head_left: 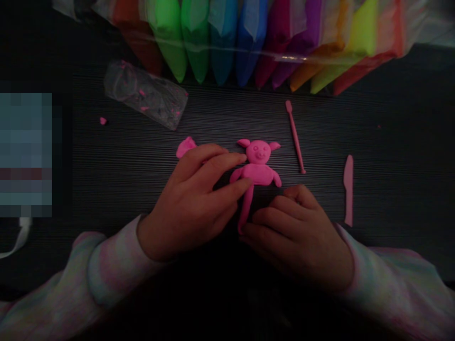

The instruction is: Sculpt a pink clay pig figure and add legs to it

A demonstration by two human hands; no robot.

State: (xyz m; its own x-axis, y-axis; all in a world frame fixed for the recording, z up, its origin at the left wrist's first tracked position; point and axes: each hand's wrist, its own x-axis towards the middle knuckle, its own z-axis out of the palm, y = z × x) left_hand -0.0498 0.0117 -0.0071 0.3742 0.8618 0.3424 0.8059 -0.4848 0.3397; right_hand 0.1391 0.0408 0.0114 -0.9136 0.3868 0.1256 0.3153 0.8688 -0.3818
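Observation:
A pink modelling-clay figure (pixel 258 174) lies face up on the dark table, with a round head, two ears, eyes, a snout and two arms. One long thin clay leg (pixel 248 206) extends down from its body. My left hand (pixel 199 199) has its fingers stretched apart, one fingertip beside the head and another touching the lower body. At the bottom end of the leg, my right hand (pixel 295 232) is closed, its fingers curled and the tips pinching the clay. A flattened lump of pink clay (pixel 186 147) sits partly behind my left hand.
Clay packs in many colours (pixel 222 42) line the back inside clear plastic. A clear plastic piece (pixel 145 94) with pink bits lies at the left, near a small pink crumb (pixel 103 121). Rightward are a pink modelling stick (pixel 295 137) and a pink plastic knife (pixel 349 189).

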